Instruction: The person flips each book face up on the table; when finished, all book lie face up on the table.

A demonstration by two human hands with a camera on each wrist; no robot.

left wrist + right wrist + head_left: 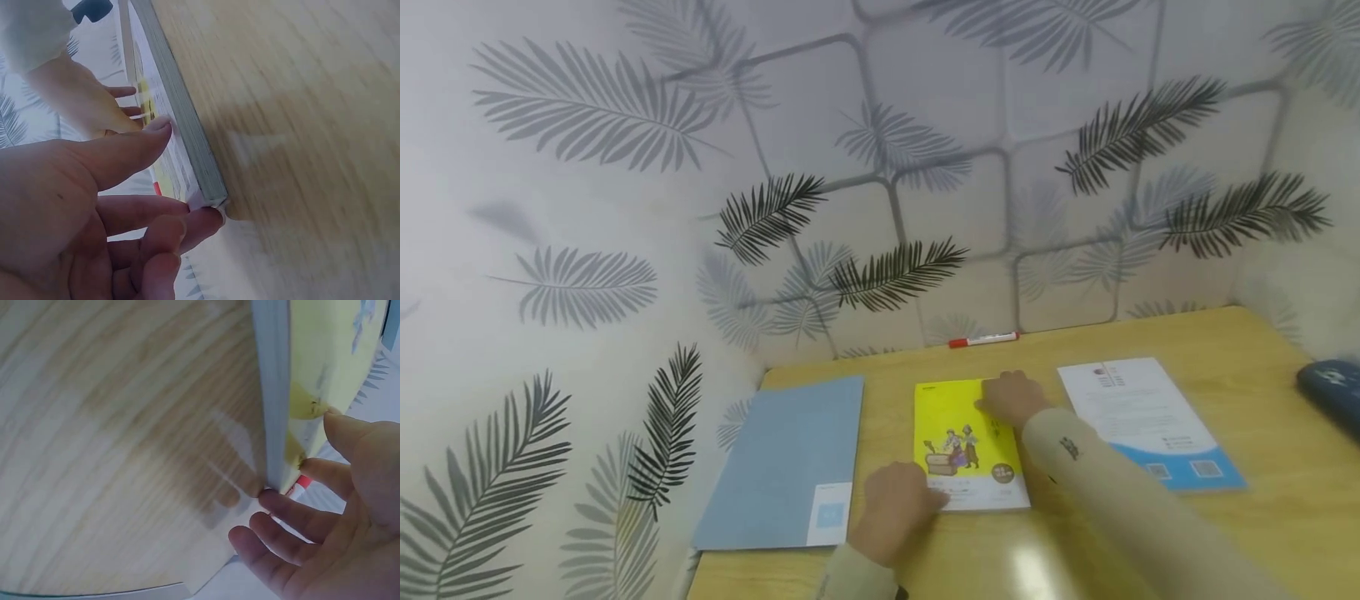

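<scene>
A paperback book [966, 450] with a yellow cover and a white lower band lies on the table, two drawn figures on its front. My left hand [895, 504] grips its near left corner. In the left wrist view the thumb rests on the cover, and fingertips sit round the corner below the page edge [184, 119]. At the far right corner is my right hand [1015, 397]. Its thumb and index fingertip touch the yellow cover [319, 356] in the right wrist view, with the middle fingertip at the corner and the other fingers loosely extended.
Left of the book lies a blue-grey book [790, 450] with a white label. A white and blue booklet [1138, 408] is on the right, beside my right forearm. A red-capped marker [985, 340] lies by the patterned wall [940, 217]. A dark case [1330, 392] stands far right.
</scene>
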